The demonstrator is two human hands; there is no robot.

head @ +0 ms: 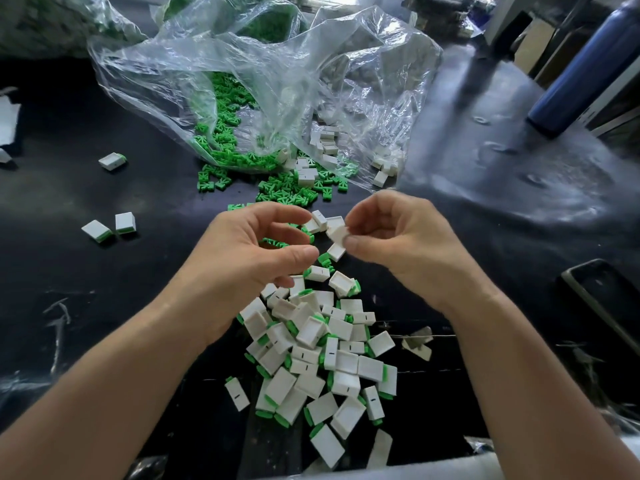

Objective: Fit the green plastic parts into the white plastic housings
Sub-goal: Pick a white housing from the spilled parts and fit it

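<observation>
My right hand pinches a white housing between thumb and forefinger, a little above the table. My left hand hovers just to its left with fingers loosely curved and thumb apart; I see nothing held in it. Loose green parts spill from a clear plastic bag at the back. More white housings lie inside the bag's right side. A pile of white housings with green parts fitted lies between my forearms.
The work surface is a dark table. Three fitted housings lie apart at the left. A dark blue bottle stands at the back right. A black phone lies near the right edge.
</observation>
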